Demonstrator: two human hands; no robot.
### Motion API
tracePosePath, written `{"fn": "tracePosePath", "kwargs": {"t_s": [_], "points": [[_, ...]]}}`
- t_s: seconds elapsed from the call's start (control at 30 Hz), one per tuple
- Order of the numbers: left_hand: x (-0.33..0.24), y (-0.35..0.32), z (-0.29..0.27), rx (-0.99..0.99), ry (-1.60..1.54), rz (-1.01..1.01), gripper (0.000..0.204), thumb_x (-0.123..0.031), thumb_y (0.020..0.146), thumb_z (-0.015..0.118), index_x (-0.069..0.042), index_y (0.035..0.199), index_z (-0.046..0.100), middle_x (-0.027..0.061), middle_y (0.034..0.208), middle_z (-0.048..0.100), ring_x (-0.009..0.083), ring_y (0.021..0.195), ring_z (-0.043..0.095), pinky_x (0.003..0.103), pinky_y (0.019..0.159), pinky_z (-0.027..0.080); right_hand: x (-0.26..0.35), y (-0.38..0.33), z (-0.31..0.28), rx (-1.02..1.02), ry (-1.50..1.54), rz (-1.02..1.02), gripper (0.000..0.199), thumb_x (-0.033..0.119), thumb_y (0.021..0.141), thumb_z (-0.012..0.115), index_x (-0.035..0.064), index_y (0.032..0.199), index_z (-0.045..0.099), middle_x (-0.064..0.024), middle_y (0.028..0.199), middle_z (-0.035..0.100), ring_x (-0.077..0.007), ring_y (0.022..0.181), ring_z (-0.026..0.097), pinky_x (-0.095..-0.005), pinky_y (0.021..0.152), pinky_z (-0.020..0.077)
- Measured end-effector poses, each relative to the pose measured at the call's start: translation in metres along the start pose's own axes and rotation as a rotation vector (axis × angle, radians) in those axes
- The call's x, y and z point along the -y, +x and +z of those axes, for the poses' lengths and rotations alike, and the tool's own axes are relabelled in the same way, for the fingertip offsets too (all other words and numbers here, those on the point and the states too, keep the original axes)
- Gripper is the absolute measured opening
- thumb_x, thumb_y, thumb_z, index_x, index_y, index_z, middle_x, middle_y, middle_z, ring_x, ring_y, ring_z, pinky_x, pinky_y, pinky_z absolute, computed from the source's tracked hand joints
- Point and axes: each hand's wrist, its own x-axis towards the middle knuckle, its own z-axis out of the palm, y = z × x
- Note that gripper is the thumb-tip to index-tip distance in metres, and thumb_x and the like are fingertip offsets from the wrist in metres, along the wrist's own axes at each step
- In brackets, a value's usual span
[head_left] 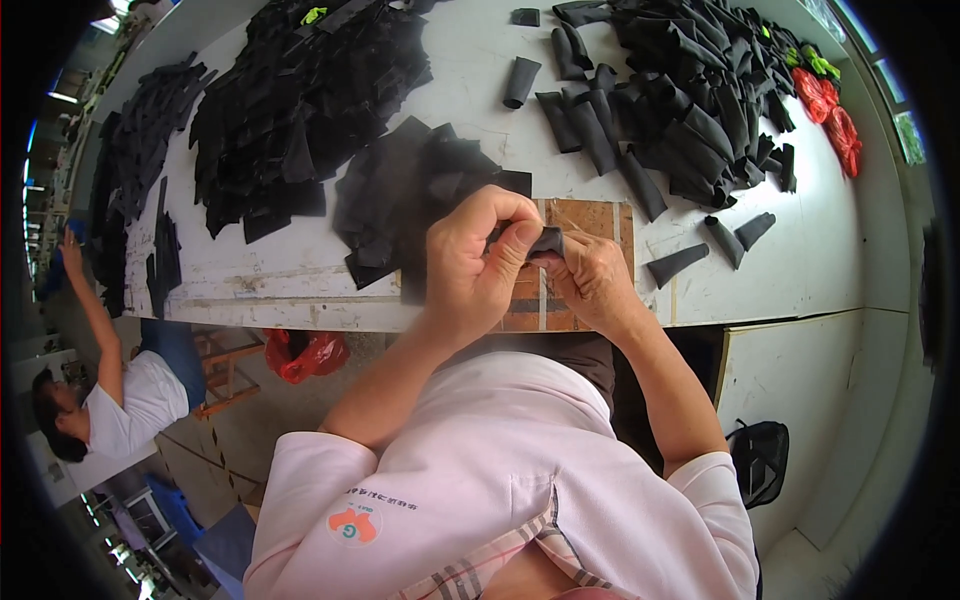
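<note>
Above the near edge of the table, my left hand (478, 262) and my right hand (596, 282) are close together, both closed on one small piece of black sheet material (546, 243). The piece looks curled over between my fingertips, and most of it is hidden by them. Beneath my hands lies a worn brown board (600, 217). Just beyond my left hand is a loose heap of flat black pieces (385, 190). To the right of my right hand rest a few black tapered tubes (677, 265).
Large piles of flat black pieces (300, 110) cover the far left of the white table (470, 75). Many rolled black tubes (690, 120) are heaped at the far right, beside red plastic bags (828, 112). A red bag (305, 355) hangs below the front edge. Another person (135, 400) is at the left.
</note>
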Motion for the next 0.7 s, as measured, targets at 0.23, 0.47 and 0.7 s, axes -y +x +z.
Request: {"fn": "tracePosePath", "kwargs": {"t_s": [0.23, 0.47, 0.7], "points": [[0.106, 0.02, -0.039, -0.362, 0.442, -0.272, 0.019, -0.009, 0.078, 0.055, 0.001, 0.093, 0.054, 0.0122, 0.084, 0.06, 0.0195, 0.073, 0.058, 0.03, 0.068, 0.046, 0.036, 0.037, -0.065, -0.249, 0.712, 0.046, 0.026, 0.022, 0.086, 0.053, -0.0001, 0.073, 0.058, -0.0057, 0.059, 0.051, -0.0175, 0.054, 0.053, -0.0286, 0.048, 0.0422], [0.195, 0.063, -0.083, -0.145, 1.215, -0.612, 0.031, -0.019, 0.073, 0.063, 0.0, 0.096, 0.052, 0.0196, 0.101, 0.055, 0.0338, 0.094, 0.053, 0.04, 0.079, 0.044, -0.041, 0.03, -0.069, -0.466, 0.635, 0.499, 0.041, 0.037, 0.09, 0.041, -0.0018, 0.093, 0.056, -0.002, 0.064, 0.054, -0.0076, 0.056, 0.05, -0.0207, 0.055, 0.0418], [0.185, 0.053, -0.1, -0.15, 1.094, -0.098, 0.01, -0.01, 0.072, 0.064, -0.002, 0.074, 0.058, 0.0118, 0.079, 0.06, 0.0264, 0.07, 0.056, 0.034, 0.063, 0.045, -0.02, -0.039, -0.007, 0.016, 0.537, 0.624, 0.028, 0.023, 0.088, 0.051, -0.0034, 0.081, 0.057, -0.0046, 0.062, 0.054, -0.0119, 0.057, 0.052, -0.0247, 0.052, 0.0422]]}}
